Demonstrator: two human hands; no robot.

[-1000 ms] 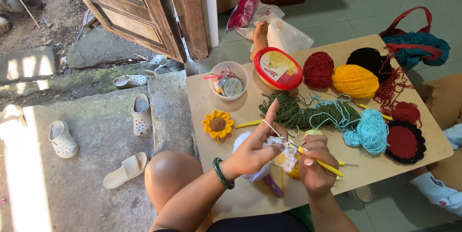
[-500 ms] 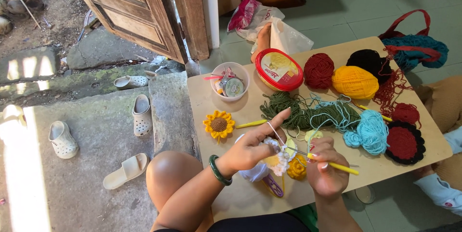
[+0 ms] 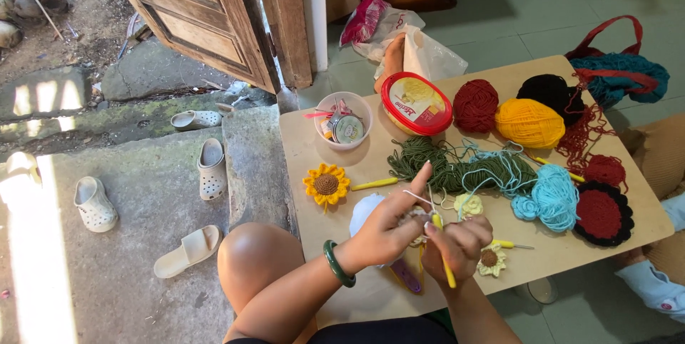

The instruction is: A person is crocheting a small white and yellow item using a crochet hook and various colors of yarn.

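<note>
**Hands at crochet over a low board**

While the person sat with one bare knee (image 3: 253, 262) raised, a low board (image 3: 342, 165) lay in front of them, just inside an open wooden door (image 3: 200, 16). Outside, on the stone step (image 3: 128, 194), several pale sandals (image 3: 212, 167) lay scattered.

On the board's far side stood a red-lidded tub (image 3: 416, 103), with a clear cup (image 3: 344, 120) of small notions to its left. To the tub's right sat three yarn balls: dark red (image 3: 476, 105), black (image 3: 551, 93) and yellow (image 3: 529, 123). A tangle of green yarn (image 3: 457, 169) occupied the middle, with light blue yarn (image 3: 549, 198) beside it and a red-and-black round piece (image 3: 603, 214) near the right edge. A finished sunflower (image 3: 326, 184) lay at the left, near a yellow-handled hook (image 3: 374, 184). A smaller flower (image 3: 491, 260) lay just right of the hands.

The left hand (image 3: 389, 233), a green bangle (image 3: 337, 264) on its wrist, was partly closed: thumb and middle fingers pinched a small pale crochet piece (image 3: 417, 217), while the forefinger stood straight with a white strand (image 3: 417, 196) running over it. The right hand (image 3: 460, 244) was curled shut around a yellow hook (image 3: 444, 255), its tip meeting the piece. Both hands hovered above the board's near edge, touching at the work.
</note>
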